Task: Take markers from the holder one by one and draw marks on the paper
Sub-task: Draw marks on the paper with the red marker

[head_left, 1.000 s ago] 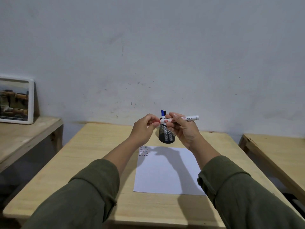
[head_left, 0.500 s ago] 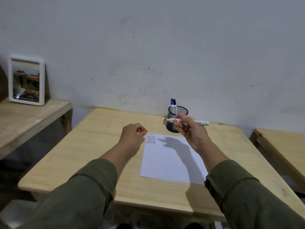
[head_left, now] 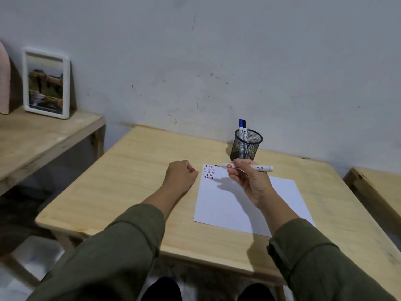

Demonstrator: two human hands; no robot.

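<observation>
Markers were split between hand and holder: the right hand [head_left: 252, 183] pinched a red marker [head_left: 244, 167] level above the paper [head_left: 249, 205], uncapped tip pointing left over rows of short marks [head_left: 209, 171] in the sheet's top left corner. The left hand [head_left: 181, 174] rested on the wooden table [head_left: 130, 181] just left of the paper, fingers curled into a loose fist around something small and red. Behind the sheet, the black mesh holder [head_left: 246, 146] held a blue marker [head_left: 240, 127] and a black marker [head_left: 244, 128], both upright.
</observation>
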